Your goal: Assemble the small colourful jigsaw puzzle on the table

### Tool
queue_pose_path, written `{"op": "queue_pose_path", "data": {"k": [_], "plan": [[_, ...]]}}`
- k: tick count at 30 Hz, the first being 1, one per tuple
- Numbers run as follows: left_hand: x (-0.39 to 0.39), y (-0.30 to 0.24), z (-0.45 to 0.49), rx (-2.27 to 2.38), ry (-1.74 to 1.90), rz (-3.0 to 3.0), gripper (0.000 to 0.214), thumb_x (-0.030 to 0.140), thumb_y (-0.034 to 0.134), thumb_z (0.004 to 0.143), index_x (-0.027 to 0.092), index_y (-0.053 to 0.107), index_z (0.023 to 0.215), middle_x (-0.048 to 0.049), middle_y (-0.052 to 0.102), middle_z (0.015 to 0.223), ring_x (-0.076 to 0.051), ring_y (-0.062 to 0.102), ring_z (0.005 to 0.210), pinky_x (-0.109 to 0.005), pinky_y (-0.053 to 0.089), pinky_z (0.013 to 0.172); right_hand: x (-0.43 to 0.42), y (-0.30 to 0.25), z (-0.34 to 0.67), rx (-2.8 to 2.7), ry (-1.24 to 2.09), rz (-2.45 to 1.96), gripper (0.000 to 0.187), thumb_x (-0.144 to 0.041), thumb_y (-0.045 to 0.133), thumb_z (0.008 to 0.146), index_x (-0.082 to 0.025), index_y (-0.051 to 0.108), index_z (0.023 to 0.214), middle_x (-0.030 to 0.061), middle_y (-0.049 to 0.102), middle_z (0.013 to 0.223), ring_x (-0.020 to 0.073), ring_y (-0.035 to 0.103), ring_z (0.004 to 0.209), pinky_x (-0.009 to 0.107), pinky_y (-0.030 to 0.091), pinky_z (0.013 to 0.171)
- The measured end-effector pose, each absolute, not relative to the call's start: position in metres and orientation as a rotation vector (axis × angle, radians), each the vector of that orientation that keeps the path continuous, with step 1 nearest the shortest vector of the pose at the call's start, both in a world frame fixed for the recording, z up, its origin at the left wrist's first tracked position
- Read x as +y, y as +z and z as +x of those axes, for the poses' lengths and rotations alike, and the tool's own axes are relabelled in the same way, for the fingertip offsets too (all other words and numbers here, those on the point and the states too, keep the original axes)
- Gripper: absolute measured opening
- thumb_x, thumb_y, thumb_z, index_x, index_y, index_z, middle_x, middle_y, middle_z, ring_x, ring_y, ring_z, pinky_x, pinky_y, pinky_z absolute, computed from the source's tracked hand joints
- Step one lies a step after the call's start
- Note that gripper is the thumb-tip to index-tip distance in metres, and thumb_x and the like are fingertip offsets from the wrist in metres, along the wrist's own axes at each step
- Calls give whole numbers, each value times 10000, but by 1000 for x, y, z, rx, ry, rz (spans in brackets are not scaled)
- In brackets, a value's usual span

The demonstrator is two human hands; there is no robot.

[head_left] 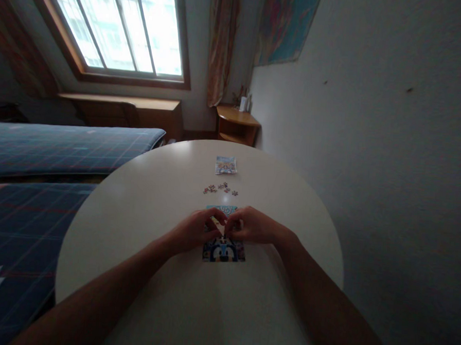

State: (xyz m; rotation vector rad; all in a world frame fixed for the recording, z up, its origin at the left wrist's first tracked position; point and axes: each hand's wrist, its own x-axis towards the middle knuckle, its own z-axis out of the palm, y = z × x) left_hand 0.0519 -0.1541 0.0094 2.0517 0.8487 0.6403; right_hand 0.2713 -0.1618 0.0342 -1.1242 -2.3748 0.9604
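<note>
A small jigsaw puzzle (223, 253) with a blue cartoon dog's face lies flat on the white round table (143, 209). Over its middle, my left hand (196, 231) and my right hand (253, 225) come together, their fingertips almost touching. The right thumb and fingers are pinched on what looks like a small puzzle piece, mostly hidden by the fingertips. On the left, thumb and forefinger curl in against the same spot; what they hold is too small to make out. Part of the puzzle is covered by both hands.
Several loose puzzle pieces (211, 188) are scattered beyond the puzzle. Farther back lies a small picture packet (226, 165). A bed with a plaid cover (61, 151) stands left of the table, a white wall (387, 191) on the right. A corner shelf (239, 116) is behind.
</note>
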Motion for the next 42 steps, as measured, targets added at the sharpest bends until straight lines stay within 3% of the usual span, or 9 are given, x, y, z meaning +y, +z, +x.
{"op": "queue_pose_path", "data": {"k": [5, 17, 22, 34, 42], "plan": [[-156, 13, 53, 868, 647, 2090, 309, 111, 624, 762, 194, 620, 1059, 0, 718, 859, -145, 698, 780, -256, 523, 761, -161, 33, 272, -2394, 938, -1104, 121, -183, 664, 767, -194, 770, 824, -1, 707, 741, 113, 604, 655, 210, 433, 623], [-155, 13, 48, 900, 617, 2333, 286, 153, 633, 785, 217, 642, 1063, -32, 685, 992, -177, 643, 915, -298, 495, 843, -160, 30, 273, -2395, 894, -1140, 125, -177, 659, 760, -188, 762, 831, 11, 729, 772, 127, 648, 684, 216, 442, 630], [-154, 11, 45, 914, 558, 2404, 279, 211, 660, 799, 222, 649, 1078, -42, 682, 1019, -194, 629, 965, -314, 493, 870, -160, 31, 272, -2432, 848, -1143, 128, -171, 650, 771, -184, 761, 834, 13, 730, 765, 118, 638, 670, 212, 429, 625], [-156, 14, 50, 889, 534, 2407, 248, 129, 635, 810, 215, 642, 1043, -15, 711, 960, -170, 632, 945, -294, 481, 857, -160, 34, 272, -2466, 914, -1146, 155, -228, 698, 762, -172, 768, 889, 18, 701, 773, 111, 604, 667, 206, 420, 612], [-153, 17, 41, 875, 545, 2441, 243, 183, 649, 814, 211, 635, 1056, -26, 696, 972, -185, 624, 978, -318, 485, 885, -162, 37, 269, -2477, 903, -1141, 130, -185, 686, 740, -168, 756, 848, 3, 672, 735, 109, 587, 664, 203, 413, 611]]}}
